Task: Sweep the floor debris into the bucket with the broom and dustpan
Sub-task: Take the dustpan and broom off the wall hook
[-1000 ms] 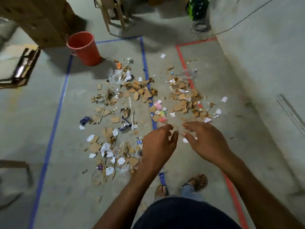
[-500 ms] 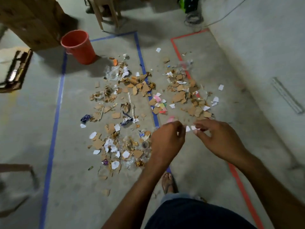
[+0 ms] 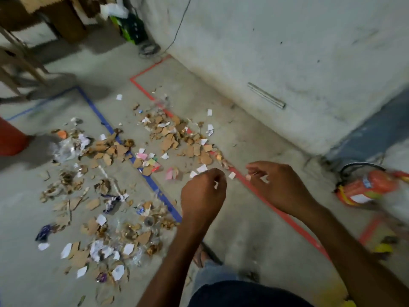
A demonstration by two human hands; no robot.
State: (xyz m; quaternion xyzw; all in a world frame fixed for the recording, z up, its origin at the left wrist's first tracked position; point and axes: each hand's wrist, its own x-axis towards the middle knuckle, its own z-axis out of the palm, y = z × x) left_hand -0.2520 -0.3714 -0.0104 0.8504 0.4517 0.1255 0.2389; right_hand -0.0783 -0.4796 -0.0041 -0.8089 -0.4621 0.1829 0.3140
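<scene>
Torn cardboard, paper and plastic debris (image 3: 106, 196) lies scattered over the concrete floor, with a second patch (image 3: 177, 138) further right. The orange bucket (image 3: 10, 138) shows only partly at the left edge. No broom or dustpan is in view. My left hand (image 3: 203, 196) hovers over the floor with its fingers curled round a small white paper scrap (image 3: 215, 185). My right hand (image 3: 278, 185) is a little to its right and pinches a tiny pale scrap (image 3: 248, 177) at its fingertips. A few white bits (image 3: 231, 175) lie or fall between the hands.
Blue tape (image 3: 141, 167) and red tape (image 3: 265, 202) mark lines on the floor. A red fire extinguisher (image 3: 367, 187) lies at the right by the wall (image 3: 287, 52). A metal pipe (image 3: 265, 95) lies along the wall. Wooden furniture legs (image 3: 20, 63) and a green box (image 3: 130, 27) stand behind.
The view has swung right, so the bucket slid to the left edge and the fire extinguisher appeared. My hands have drawn apart, each keeping a paper scrap.
</scene>
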